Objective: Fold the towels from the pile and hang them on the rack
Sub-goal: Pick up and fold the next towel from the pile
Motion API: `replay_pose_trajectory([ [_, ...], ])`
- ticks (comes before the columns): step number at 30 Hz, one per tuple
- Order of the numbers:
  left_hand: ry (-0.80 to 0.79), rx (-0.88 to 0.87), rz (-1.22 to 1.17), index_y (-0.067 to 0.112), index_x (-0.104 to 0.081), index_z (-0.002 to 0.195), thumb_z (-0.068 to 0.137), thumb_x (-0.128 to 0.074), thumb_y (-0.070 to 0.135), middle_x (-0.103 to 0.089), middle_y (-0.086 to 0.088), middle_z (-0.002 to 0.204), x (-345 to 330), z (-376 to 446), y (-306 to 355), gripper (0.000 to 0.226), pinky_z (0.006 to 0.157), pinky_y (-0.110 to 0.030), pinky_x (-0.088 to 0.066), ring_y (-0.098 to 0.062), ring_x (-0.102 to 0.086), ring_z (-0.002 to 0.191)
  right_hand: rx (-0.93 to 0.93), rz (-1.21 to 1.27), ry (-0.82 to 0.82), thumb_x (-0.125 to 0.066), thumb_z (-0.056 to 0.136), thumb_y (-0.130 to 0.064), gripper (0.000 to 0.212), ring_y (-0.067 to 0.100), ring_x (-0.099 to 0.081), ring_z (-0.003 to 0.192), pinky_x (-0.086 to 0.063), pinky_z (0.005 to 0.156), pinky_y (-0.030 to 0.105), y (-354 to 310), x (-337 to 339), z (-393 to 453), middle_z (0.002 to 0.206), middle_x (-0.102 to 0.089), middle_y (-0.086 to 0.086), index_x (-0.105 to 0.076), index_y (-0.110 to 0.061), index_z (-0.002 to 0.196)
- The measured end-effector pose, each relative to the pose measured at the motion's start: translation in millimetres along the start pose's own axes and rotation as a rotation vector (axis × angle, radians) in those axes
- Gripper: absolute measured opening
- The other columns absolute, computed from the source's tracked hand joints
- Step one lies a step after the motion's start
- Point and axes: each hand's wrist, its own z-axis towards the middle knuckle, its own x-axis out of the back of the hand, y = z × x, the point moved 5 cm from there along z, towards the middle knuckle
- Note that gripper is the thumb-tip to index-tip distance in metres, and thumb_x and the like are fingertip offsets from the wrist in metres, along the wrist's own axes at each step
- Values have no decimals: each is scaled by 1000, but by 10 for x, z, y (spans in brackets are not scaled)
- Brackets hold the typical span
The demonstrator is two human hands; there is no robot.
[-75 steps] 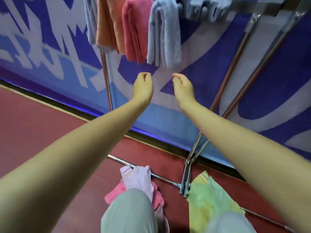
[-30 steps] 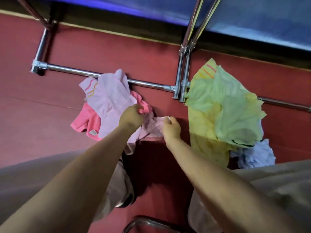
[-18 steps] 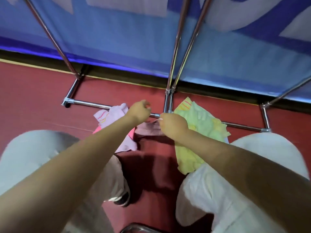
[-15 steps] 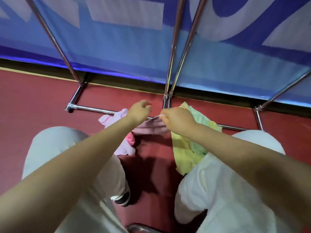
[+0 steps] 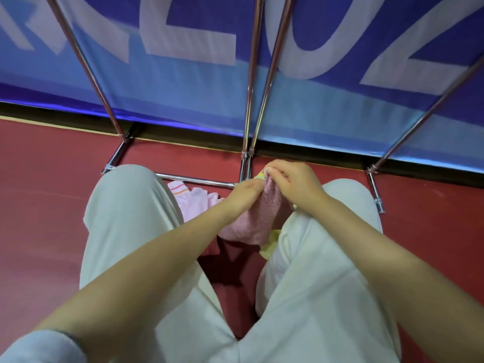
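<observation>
PROGRESS: you had one pink towel (image 5: 258, 218) lifted between your knees, not yet folded; more towels remained on the floor | HANDS: your left hand (image 5: 245, 193) and right hand (image 5: 294, 183) pinched its top edge | MATERIAL: soft, fuzzy terry, hanging limp; the rack (image 5: 248, 100) was shiny metal tubing; its hanging bar was out of view.

Single head-worn view, facing forward and down, close over knees

Red floor (image 5: 52, 218): chrome rack base bars (image 5: 196, 180) on it, pale pink striped towel (image 5: 191, 200), yellow-green cloth (image 5: 268, 248).
</observation>
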Motion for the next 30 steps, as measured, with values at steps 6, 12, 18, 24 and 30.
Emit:
replay_pose_trajectory([
  [6,85,-72,-82,16,-54,71,82,-54,23,-46,5,67,163,-57,169,13,70,-29,-33,-14,-39,70,-141,152,128,-51,96,-24,20,18,-64,93,-49,86,38,101,22,-2,96,-72,-4,-70,-21,97],
  [12,83,-262,30,20,-59,78,93,-61,11,-55,6,74,376,-28,273,18,64,-12,-39,-3,-48,67,-211,186,137,-50,97,-26,20,17,-63,93,-50,83,34,114,-12,-3,97,-71,-4,-69,-22,103],
  [18,103,-278,196,23,-59,74,85,-73,19,-50,11,65,553,69,189,18,60,-15,-37,1,-45,59,-191,177,129,-51,97,-25,21,17,-63,94,-49,84,35,93,-115,18,97,-71,-4,-70,-20,102],
  [24,74,-235,259,13,-56,75,85,-74,24,-50,9,65,556,90,77,23,55,-17,-35,-2,-45,60,-259,230,181,-51,97,-21,21,14,-63,95,-48,84,29,219,-59,-11,98,-71,-5,-71,-17,102],
  [30,40,-199,223,11,-58,69,90,-66,30,-52,17,60,691,53,61,29,58,-15,-35,2,-46,59,-426,323,399,-49,95,-12,21,11,-61,94,-38,73,3,523,161,-88,94,-66,-8,-70,-13,100],
])
